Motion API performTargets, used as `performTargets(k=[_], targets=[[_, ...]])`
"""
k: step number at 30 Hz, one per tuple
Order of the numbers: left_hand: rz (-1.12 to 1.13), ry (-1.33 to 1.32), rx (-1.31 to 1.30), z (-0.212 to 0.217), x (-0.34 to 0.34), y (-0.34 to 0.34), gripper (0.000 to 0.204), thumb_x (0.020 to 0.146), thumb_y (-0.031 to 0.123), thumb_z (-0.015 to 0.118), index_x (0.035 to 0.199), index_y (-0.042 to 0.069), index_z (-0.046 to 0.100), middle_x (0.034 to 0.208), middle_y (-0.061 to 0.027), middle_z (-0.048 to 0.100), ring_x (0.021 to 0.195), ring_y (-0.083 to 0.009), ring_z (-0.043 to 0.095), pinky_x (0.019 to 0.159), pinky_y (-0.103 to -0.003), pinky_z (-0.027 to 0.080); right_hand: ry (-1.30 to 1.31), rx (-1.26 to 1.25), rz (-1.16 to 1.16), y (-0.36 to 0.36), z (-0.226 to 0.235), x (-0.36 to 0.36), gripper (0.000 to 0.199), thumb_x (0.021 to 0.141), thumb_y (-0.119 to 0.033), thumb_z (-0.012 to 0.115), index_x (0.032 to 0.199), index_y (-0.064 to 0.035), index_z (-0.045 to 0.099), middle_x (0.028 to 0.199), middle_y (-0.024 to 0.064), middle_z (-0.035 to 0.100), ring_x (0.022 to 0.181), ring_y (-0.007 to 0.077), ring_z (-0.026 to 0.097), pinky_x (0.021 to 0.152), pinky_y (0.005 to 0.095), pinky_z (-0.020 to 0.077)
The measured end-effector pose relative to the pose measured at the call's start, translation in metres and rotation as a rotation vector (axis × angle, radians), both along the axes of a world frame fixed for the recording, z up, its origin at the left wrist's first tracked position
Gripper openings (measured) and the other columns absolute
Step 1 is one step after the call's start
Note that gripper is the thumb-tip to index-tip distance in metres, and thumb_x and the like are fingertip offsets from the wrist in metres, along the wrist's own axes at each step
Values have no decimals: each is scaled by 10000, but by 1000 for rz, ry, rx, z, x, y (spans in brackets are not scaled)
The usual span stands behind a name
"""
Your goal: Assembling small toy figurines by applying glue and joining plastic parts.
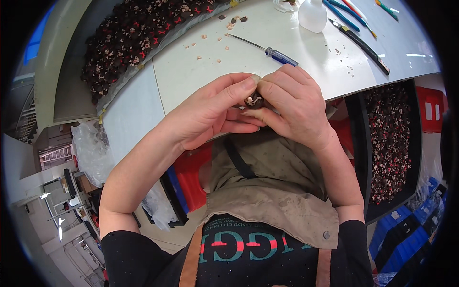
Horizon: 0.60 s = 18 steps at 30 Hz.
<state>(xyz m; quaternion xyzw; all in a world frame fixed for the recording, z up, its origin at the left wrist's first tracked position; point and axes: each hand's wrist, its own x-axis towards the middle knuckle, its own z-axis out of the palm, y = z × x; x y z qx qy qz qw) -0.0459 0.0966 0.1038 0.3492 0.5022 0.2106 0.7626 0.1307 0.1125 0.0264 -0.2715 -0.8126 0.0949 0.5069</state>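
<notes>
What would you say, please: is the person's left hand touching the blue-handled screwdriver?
Apart: the head view shows white tabletop between the left hand and the screwdriver.

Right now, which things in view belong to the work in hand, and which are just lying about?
Seemingly part of it:
brown piece, between left hand and right hand
similar pieces, heaped and in the black bin

Seemingly just lying about, untouched:
screwdriver
bottle
cutter

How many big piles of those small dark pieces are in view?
2: one pile at the upper left, beside the white table, and a second pile in the black tray at right. More may be hidden under the table.
</notes>
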Motion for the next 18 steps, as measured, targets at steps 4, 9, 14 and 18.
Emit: performTargets(k=[4,9,14,18], targets=[[16,-4,-1,-1,0,-1,600,908,433,567,1303,20,385,1088,-99,549,935,-186,632,793,-286,545,-14,-10,8,0,0,0,306,606,-202,763,806,-39,597,740,44,559,634,220,514,578,319,418],[9,-7,7,-1,-2,-2,602,907,438,566,1303,21,388,1089,-95,550,940,-183,629,796,-287,543,-13,-8,8,-1,1,-1,316,601,-211,769,805,-35,603,748,46,566,634,220,515,576,318,418],[8,-1,18,-1,-3,-2,603,907,445,562,1301,20,392,1095,-97,551,948,-185,626,807,-293,539,-15,-6,9,-1,0,-2,329,593,-216,774,810,-32,609,752,48,570,635,220,517,575,317,417],[7,-7,28,-2,-5,-3,578,924,442,528,1315,36,400,1106,-91,561,958,-185,626,816,-303,543,-18,-2,9,-1,0,-4,332,589,-215,776,808,-29,608,750,50,572,632,220,516,575,318,417]])
